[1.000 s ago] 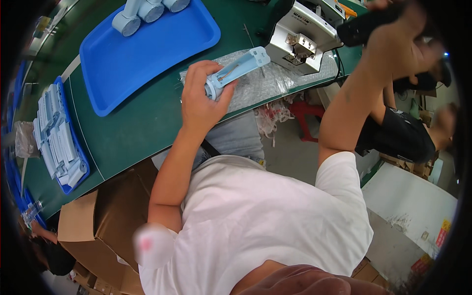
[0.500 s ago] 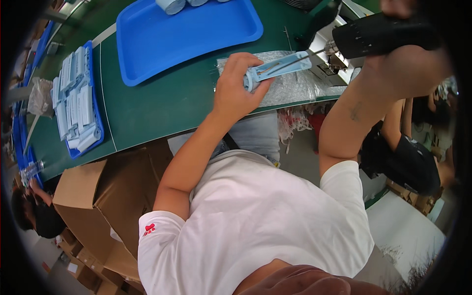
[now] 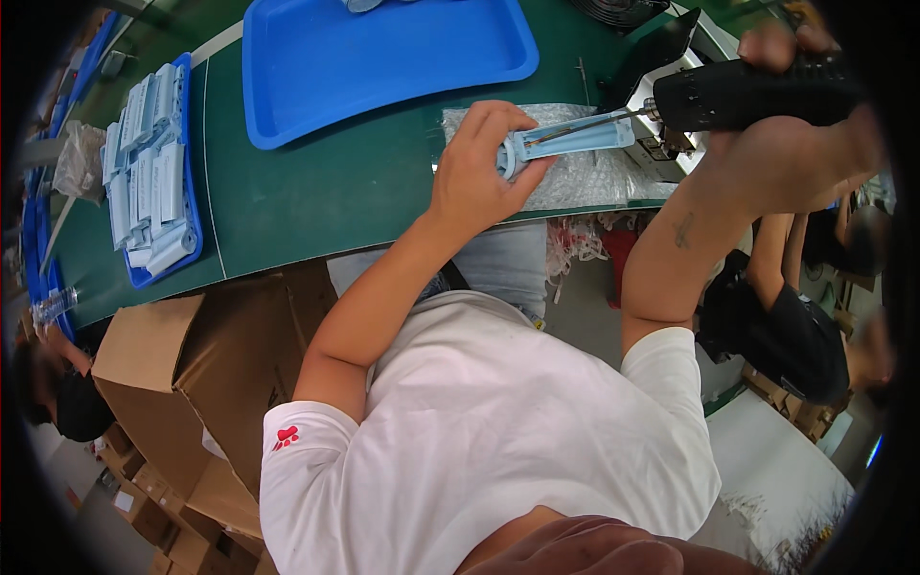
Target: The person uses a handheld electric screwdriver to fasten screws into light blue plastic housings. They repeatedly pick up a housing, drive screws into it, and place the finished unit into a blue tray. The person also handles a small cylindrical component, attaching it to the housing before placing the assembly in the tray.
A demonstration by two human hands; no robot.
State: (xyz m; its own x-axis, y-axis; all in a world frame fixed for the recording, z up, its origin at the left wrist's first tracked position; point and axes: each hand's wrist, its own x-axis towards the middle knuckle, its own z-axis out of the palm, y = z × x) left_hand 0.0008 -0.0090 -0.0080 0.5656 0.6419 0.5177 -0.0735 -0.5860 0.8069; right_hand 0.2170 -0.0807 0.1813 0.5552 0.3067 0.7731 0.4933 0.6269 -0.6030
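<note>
My left hand (image 3: 484, 165) is closed around the rounded, ring-like end of a light blue plastic trough-shaped part (image 3: 599, 136), with the part's long open channel pointing right. A black electric screwdriver (image 3: 738, 94) lies level in my right hand (image 3: 810, 158), whose fingers curl over the top of its body. The thin steel bit runs left along the channel, its tip down near the ringed end by my left fingers. Whether a screw sits at the tip is too small to make out. Clear bubble wrap (image 3: 565, 192) lies on the bench beneath the part.
On the green bench (image 3: 297, 196) stands a large blue tray (image 3: 383, 57). A narrower blue tray (image 3: 195, 225) at left is piled with light blue parts (image 3: 149, 163). A white-and-black device (image 3: 661, 144) is behind the screwdriver. An open cardboard box (image 3: 211, 383) stands below the bench; other people are at both sides.
The view has shifted slightly, so the trays sit higher and further right. The part and screwdriver have come a little toward me, and the bit now lies more in line with the channel.
</note>
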